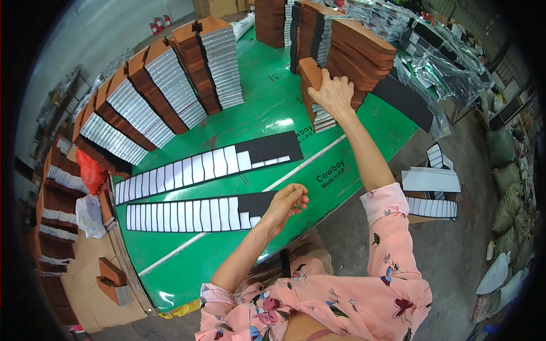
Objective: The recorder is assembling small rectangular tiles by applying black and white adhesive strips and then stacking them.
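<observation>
My right hand (334, 94) reaches out to the far right and grips the top of a short stack of brown-faced strips (310, 74) with silvery edges. Its thumb lies on the near side; its other fingers partly hide the stack. Over the green table my left hand (287, 204) hovers with its fingers curled together, and nothing shows in them. Beside it lies a long black strip (259, 202) bearing a row of white pieces (182, 214). Just beyond is a second black strip (273, 149) with similar white pieces (185, 170).
Tall stacks of brown-and-silver strips (165, 85) line the table's far left side. More brown stacks (364, 51) stand at the far right, with clear plastic wrap (455, 74) behind. A red bag (91, 170) hangs by the left edge. White panels (430, 181) lie low on the right.
</observation>
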Motion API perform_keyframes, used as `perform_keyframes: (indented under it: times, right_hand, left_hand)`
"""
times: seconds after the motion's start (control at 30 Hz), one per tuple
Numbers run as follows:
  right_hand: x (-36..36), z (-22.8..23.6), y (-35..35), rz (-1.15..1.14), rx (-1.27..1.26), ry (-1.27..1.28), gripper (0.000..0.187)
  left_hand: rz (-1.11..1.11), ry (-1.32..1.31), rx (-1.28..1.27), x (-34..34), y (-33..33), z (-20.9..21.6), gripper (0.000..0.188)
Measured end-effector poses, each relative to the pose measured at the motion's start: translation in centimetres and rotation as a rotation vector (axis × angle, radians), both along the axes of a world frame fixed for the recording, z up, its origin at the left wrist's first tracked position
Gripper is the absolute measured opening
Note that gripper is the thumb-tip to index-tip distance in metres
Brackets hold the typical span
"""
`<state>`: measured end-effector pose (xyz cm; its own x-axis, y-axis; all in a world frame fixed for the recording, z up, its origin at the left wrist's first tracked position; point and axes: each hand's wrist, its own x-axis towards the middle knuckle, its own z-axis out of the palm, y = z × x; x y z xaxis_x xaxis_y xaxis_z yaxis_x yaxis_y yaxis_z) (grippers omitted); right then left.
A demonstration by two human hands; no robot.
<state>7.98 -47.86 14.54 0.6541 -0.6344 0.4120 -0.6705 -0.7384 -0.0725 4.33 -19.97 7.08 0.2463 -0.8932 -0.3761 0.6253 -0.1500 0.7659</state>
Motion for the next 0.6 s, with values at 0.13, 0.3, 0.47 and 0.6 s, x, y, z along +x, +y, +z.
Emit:
perform_keyframes:
  times: [0.13, 0.3, 0.47, 0.6]
  right_hand:
    - [1.9, -1.1, -1.7, -0.075, -0.052, 0.021, 0.057]
    - [-1.7, -3.3, -0.4, 0.121, -0.01, -0.571, 0.036]
    - [-8.2, -10.3, -0.2, 0.033, 0.816, -1.007, 0.028]
    - [-8.4, -16.7, -2.5, -0.056, 1.115, -0.966, 0.039]
  left_hand:
    - [0.014, -0.036, 0.022, 1.9, -1.1, -0.1, 0.014]
    - [0.051, -0.121, 0.062, 6.0, -3.6, -0.1, 0.017]
    - [0.148, -0.225, 0.045, 10.0, -10.6, 0.4, 0.045]
    - [0.121, -0.188, 0.071, 11.4, -16.8, -2.0, 0.077]
